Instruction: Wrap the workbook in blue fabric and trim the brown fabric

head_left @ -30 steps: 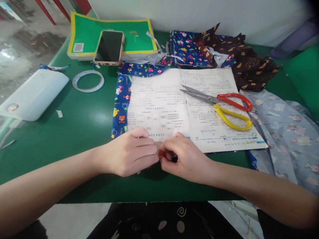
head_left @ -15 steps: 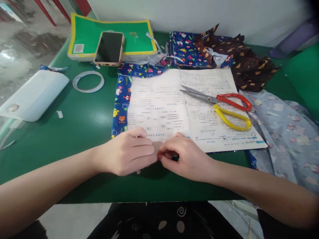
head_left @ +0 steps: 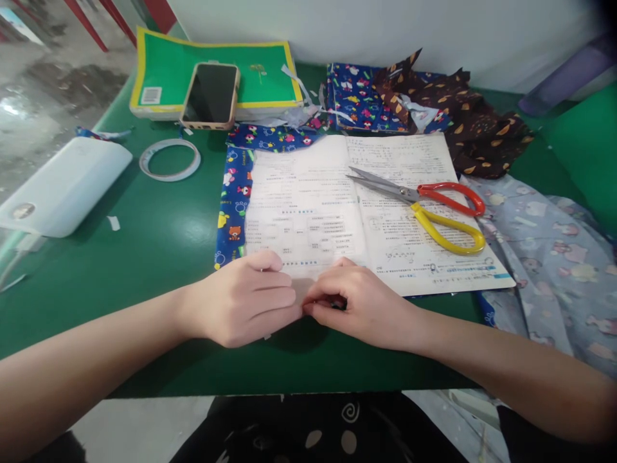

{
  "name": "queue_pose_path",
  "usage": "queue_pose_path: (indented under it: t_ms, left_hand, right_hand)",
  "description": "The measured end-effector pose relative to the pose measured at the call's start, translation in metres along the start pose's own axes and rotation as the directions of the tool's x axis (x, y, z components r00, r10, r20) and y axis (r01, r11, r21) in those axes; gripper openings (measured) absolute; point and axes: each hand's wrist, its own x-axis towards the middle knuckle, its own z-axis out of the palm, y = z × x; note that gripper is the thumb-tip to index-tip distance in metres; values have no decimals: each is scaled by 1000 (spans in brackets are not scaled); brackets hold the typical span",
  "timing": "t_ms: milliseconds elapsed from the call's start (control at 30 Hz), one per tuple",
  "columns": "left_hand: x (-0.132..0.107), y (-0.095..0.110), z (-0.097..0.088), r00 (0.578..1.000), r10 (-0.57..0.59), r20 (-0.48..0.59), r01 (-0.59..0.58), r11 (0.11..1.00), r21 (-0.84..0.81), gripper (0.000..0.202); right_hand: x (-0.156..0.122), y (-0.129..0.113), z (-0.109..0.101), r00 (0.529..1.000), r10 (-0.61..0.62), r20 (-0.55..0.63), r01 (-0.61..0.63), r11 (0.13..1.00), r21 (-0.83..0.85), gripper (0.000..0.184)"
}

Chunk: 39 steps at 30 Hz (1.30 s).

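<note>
An open workbook point(head_left: 308, 193) with printed pages lies before me, blue patterned cover material point(head_left: 232, 206) folded over its left and upper-left edges. At its near edge my left hand point(head_left: 245, 299) is closed, fingers curled, and my right hand point(head_left: 354, 302) pinches with thumb and forefinger. Their fingertips meet just below the left page; what they pinch is too small or hidden to make out. Scissors point(head_left: 409, 193) with one red and one yellow handle rest on the right page, blades slightly apart, pointing left.
A roll of tape point(head_left: 170, 160) and a white power bank point(head_left: 67, 186) with a cable are on the left. Behind stand a green book point(head_left: 168, 58) with a phone point(head_left: 212, 94) on it, and crumpled brown cloth-like material point(head_left: 482, 128). Grey patterned sheeting point(head_left: 554, 257) covers the right side.
Both hands stay almost in place, fingertips together at the book's near edge. The whole view has shifted very slightly; nothing else has visibly moved.
</note>
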Motion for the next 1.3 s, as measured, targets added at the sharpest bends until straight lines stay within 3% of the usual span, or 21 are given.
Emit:
queue_pose_path:
  t_ms: [800, 1000, 1300]
  left_hand:
    - [6, 3, -2, 998, 10, 62, -8, 999, -42, 31]
    - [5, 1, -3, 999, 16, 41, -15, 1000, -25, 28]
    - [3, 2, -2, 999, 25, 47, -24, 999, -27, 28]
  right_hand:
    - [1, 1, 7, 997, 5, -81, -6, 1000, -9, 11]
    - [0, 1, 1, 1000, 9, -14, -8, 999, 48, 9]
    - [0, 3, 4, 999, -14, -31, 14, 1000, 12, 8]
